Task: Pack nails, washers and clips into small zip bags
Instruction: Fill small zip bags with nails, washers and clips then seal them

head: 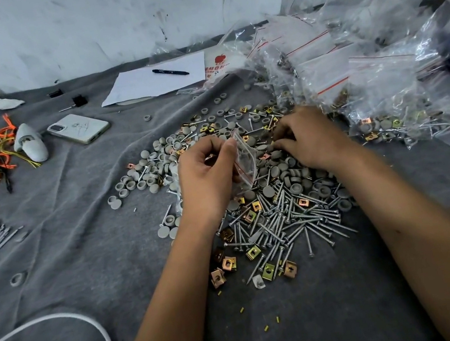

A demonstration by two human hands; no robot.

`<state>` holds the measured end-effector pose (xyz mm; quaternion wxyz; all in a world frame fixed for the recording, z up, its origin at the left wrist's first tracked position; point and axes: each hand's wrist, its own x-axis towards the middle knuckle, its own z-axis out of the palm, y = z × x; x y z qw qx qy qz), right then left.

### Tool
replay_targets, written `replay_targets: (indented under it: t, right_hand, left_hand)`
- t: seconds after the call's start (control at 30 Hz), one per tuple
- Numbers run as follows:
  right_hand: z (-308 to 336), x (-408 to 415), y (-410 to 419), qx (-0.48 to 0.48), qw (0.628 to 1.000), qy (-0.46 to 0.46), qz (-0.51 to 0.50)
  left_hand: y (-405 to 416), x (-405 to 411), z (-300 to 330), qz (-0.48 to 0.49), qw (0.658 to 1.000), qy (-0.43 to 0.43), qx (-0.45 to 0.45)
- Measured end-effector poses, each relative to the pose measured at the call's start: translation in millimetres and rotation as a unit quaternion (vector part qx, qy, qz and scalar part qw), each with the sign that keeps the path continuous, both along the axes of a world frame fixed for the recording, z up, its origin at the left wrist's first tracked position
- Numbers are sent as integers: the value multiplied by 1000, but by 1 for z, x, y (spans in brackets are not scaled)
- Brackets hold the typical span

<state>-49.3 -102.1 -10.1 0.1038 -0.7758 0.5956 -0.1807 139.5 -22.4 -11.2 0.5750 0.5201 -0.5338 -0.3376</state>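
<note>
Nearest, at six o'clock of the pile, the nails [285, 225] lie crisscrossed on the grey cloth-covered surface [79, 223], their long axes mostly running from seven toward one o'clock, heads mixed both ways. They look stiff, light singly and prickly; best pinched mid-shank, a few at once. Among them sit the clips [229, 264], brassy folded squares, small and probably sharp-edged, easiest taken by their flat faces.

Further out, the left hand [203, 173] holds a small zip bag [245, 164] in a thumb-and-finger grip near its red-striped mouth, which points toward twelve o'clock; the film is thin, limp and slippery, so it likely needs holding at the rim. At three o'clock of it, the right hand [307, 139] reaches, fingers curled, into the grey washers [158, 163]; whether it grasps one I cannot tell.

Farthest, at one o'clock, filled bags [349, 68] are heaped.
</note>
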Motion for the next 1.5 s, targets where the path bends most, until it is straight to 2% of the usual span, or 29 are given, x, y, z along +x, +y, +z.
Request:
replay_targets:
  t: [0.37,0.7,0.97,1.07,1.23,1.3,1.5]
  right_hand:
    - [6,2,20,-15,978,-192,74]
    - [9,5,27,12,979,-163,125]
    - [10,5,30,-16,963,-238,123]
    - [13,7,32,-33,949,-281,140]
    - [24,14,42,-48,903,-365,222]
    - [26,17,46,-50,899,-360,243]
    - [24,22,48,-83,931,-276,222]
  left_hand:
    - [-2,1,-1,3,1000,9,1]
    - [-1,1,0,3,1000,11,-2]
    - [-2,0,1,8,1000,5,-1]
    - [-2,0,0,7,1000,8,4]
    - [-2,0,-1,11,1000,9,3]
    - [-2,-1,-1,14,1000,15,4]
    - [-5,-1,1,50,998,-3,-29]
